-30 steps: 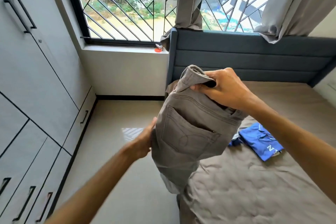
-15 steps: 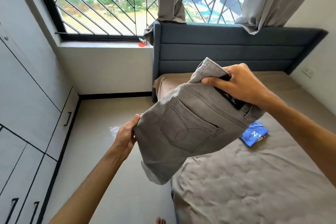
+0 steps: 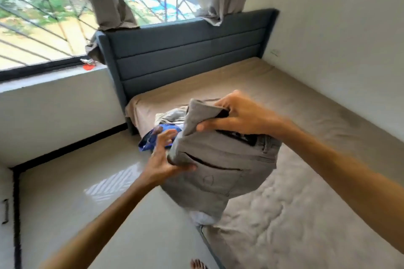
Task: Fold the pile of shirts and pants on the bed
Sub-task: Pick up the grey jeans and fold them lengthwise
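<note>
Bare foot (image 3: pixel 197 264) at 6 o'clock on the floor. Mid-frame, grey pants (image 3: pixel 220 166) held above the bed (image 3: pixel 295 192) edge — right hand (image 3: pixel 240 119) fingers curled round the waistband, left hand (image 3: pixel 161 159) fingers spread, thumb on the cloth. Step: partway through folding; next, lay flat and crease. Unfolded pile (image 3: pixel 168 122) at 11 o'clock beyond, near the headboard (image 3: pixel 185 50).

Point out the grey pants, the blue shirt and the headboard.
grey pants (image 3: pixel 220 172): head view, on the back pocket.
blue shirt (image 3: pixel 147 143): head view, on its left edge.
headboard (image 3: pixel 185 50): head view, on the padded front.
</note>
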A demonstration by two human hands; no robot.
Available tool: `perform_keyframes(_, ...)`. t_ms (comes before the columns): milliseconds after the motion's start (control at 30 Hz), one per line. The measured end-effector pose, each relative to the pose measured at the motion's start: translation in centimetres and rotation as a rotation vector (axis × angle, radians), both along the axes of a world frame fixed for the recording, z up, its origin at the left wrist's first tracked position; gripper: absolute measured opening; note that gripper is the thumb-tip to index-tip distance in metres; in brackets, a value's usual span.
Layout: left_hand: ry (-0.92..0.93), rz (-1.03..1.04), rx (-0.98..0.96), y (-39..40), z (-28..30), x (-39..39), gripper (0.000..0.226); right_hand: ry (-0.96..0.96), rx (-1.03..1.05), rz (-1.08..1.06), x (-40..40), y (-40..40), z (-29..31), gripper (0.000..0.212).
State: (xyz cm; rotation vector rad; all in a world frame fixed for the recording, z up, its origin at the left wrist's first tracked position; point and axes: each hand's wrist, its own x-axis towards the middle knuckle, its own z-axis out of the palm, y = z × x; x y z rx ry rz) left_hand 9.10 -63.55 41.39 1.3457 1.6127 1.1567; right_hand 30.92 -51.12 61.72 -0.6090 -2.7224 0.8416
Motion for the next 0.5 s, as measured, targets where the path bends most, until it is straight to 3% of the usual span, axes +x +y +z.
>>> perform_keyframes(67,0.000,-0.216,-0.130,1.4,0.8,0.4,0.082,0.012,0.022,0.017,0.4,-1.7,0.8,0.023)
perform_keyframes(133,0.001,-0.380,-0.207,2.2,0.8,0.6,0.065,0.045,0.027,-0.039,1.7,-1.7,1.5,0.032)
perform_keyframes(333,0.256,-0.437,-0.210,8.9,2.5,3.5,0.027,0.148,-0.043,-0.362,9.2,4.2,1.4,0.044)
perform_keyframes(400,0.322,-0.477,-0.228,13.0,3.2,5.7,0.032,0.150,-0.030,-0.448,12.2,7.5,1.3,0.045)
perform_keyframes(500,0.452,-0.572,-0.286,19.4,3.1,9.5,0.069,0.126,-0.024,-0.555,17.0,13.0,1.9,0.042)
